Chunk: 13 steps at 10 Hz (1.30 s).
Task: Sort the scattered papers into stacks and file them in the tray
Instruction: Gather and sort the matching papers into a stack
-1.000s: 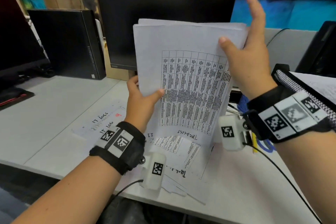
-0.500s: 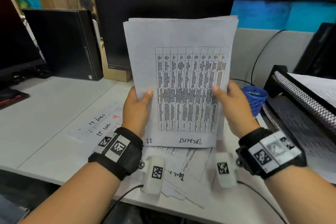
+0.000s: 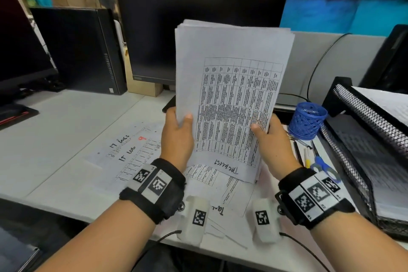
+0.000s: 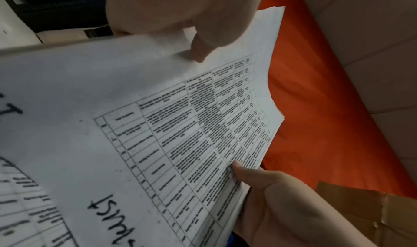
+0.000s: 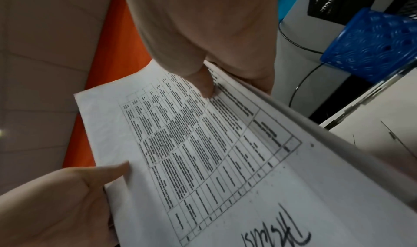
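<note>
thick stack of white printed sheets with black table grid (image 3: 231, 99) held upright above white desk (image 3: 66, 130), lower edge just over loose papers. left hand (image 3: 176, 139) grasps stack's left edge, thumb on front. right hand (image 3: 272, 141) grasps right edge, thumb on table print. more loose white handwritten sheets (image 3: 136, 150) lie flat on desk. black mesh tray (image 3: 362, 121) at right, already holding papers. blue mesh pen cup (image 3: 306, 120) beside tray.

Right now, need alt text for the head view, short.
Both hands, left hand and right hand, hold a white stack of printed table sheets upright over a white desk. Loose sheets lie beneath; a black mesh filing tray stands at right.
</note>
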Motion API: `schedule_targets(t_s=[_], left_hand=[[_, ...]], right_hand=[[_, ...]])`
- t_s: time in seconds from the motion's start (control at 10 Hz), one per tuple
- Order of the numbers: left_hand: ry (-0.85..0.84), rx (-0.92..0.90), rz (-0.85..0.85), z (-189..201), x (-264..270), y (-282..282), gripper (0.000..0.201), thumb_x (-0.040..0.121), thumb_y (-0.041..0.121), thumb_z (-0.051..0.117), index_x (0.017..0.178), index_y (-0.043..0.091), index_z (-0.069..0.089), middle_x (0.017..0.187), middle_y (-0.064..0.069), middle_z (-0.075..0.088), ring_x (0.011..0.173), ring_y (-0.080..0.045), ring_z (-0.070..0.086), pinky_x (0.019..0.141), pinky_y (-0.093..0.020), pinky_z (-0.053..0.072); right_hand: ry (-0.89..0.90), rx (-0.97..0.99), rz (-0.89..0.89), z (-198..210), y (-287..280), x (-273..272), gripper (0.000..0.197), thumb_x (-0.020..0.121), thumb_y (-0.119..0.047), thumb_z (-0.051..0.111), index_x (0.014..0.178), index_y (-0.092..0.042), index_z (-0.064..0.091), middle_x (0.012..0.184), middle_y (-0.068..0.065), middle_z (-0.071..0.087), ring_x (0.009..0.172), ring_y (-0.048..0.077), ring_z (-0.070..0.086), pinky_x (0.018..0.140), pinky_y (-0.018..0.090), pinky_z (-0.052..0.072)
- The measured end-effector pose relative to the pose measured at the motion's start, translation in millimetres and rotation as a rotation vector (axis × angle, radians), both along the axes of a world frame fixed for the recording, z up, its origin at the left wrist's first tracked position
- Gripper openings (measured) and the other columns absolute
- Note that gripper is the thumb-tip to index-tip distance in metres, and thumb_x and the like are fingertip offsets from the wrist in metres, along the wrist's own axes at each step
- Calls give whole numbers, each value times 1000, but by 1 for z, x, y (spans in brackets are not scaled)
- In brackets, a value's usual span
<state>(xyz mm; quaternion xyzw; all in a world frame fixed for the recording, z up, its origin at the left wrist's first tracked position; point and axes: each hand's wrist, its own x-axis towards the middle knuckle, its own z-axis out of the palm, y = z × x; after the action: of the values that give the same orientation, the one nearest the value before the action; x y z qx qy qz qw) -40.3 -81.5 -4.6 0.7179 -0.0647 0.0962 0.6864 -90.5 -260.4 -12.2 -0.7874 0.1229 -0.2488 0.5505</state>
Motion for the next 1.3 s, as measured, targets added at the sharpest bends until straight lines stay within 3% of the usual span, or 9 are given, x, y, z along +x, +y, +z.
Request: schedule_targets(t_s=[0.3,0.4,0.5,0.6,0.8,0.9,1.0,1.1,1.3], left_hand=[[115,193,-205,12,13,14,25,98,26,45,123,24,49,113,6,61,101,-14,59,87,-33,47],[184,369,-212,10,21,23,18,97,33,46,102,20,57,104,-1,63,100,-23,59,93,-38,47],[291,816,-153,1,40,46,28,96,36,50,95,9,57,101,-9,59,94,-24,57,85,-31,44],[456,1305,-108,-13,58,72,58,86,58,53,113,7,60,117,-12,61,104,-26,57,91,-34,46],[562,1394,-146,-25,63,87,91,72,71,62,135,9,47,137,-9,52,122,-27,51,101,-33,42],[522,1403,-159,-31,62,75,89,67,65,72,134,11,47,132,-7,56,117,-25,55,96,-35,46],[490,1366,-286,-32,55,57,78,74,49,75,133,9,45,130,-7,56,115,-24,55,94,-32,46],[441,1387,-392,-34,44,40,78,79,46,72,138,10,36,132,-6,53,117,-23,53,98,-34,44],[221,1673,-567,-38,15,15,68,89,53,53,143,17,34,145,-11,33,133,-33,34,106,-43,34]], right_hand=[[130,62,54,7,-36,9,25,93,-10,56,114,-22,60,103,-9,66,95,8,63,82,25,48],[219,110,-48,-14,-67,18,23,90,-9,59,110,-19,63,103,2,68,98,22,64,90,41,51],[378,134,-104,-39,-100,15,30,90,-5,57,120,-5,57,110,13,64,105,30,61,97,47,48],[553,116,-100,-63,-130,10,38,89,-2,57,126,1,53,125,23,59,114,39,57,100,52,45],[787,51,-55,-84,-141,12,41,92,-9,56,128,10,50,131,28,53,119,41,53,100,47,46],[999,-284,-94,-52,-100,5,48,102,-28,39,135,5,45,140,21,48,126,30,50,105,31,40],[895,-209,-218,-41,-94,5,48,104,-29,30,137,3,43,142,18,47,129,27,48,96,27,41],[973,-403,-133,-39,-91,9,45,104,-26,28,141,-4,39,145,13,44,132,24,44,102,25,36],[937,-314,-82,-37,-79,14,50,104,-33,27,139,0,42,143,14,46,132,25,44,104,23,33]])
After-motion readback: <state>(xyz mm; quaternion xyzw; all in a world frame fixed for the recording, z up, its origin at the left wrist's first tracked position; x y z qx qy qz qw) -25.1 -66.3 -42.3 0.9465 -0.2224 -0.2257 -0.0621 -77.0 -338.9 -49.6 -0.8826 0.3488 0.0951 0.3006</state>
